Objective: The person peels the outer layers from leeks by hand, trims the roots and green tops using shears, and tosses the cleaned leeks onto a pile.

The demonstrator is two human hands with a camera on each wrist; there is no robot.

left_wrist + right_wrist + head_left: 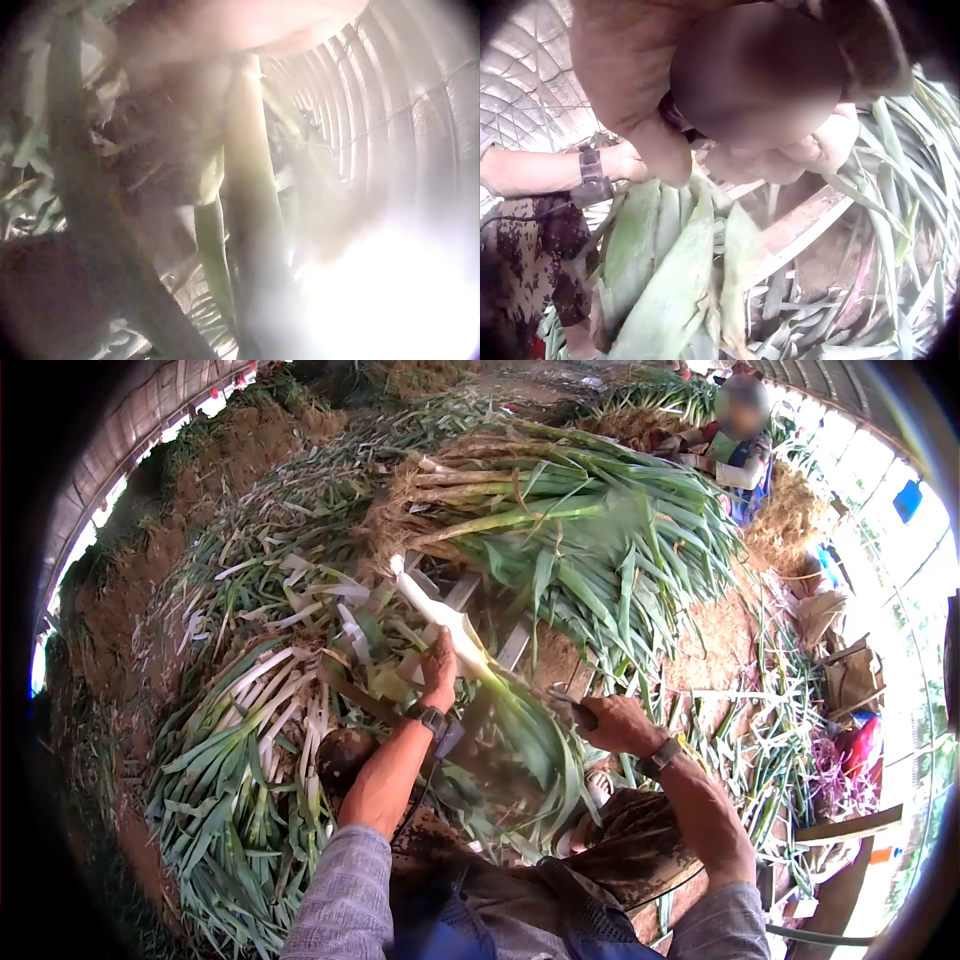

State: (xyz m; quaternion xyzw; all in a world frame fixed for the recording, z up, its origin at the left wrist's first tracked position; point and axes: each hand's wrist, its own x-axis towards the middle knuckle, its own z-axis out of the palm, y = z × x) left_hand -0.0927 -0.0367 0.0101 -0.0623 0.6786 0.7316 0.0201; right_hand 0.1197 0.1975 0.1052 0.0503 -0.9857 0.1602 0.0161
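My left hand (439,663) grips a leek (432,606) by its pale shaft in the head view. The white root end points up and away, and the green leaves (525,735) fan down towards my lap. Close up in the left wrist view, a finger lies over the shaft (251,150). Right of the leaves, my right hand (622,725) has its fingers curled round the dark handle of a knife (572,708), whose blade is blurred. The right wrist view shows broad leek leaves (660,255) below that hand, its grip partly hidden by a blurred patch.
A large heap of leeks (640,560) lies ahead, roots to the left, over a metal frame (512,645). More leeks (230,790) are piled at my left. Cut leaves (250,560) litter the ground. Another person (742,460) sits at the far right.
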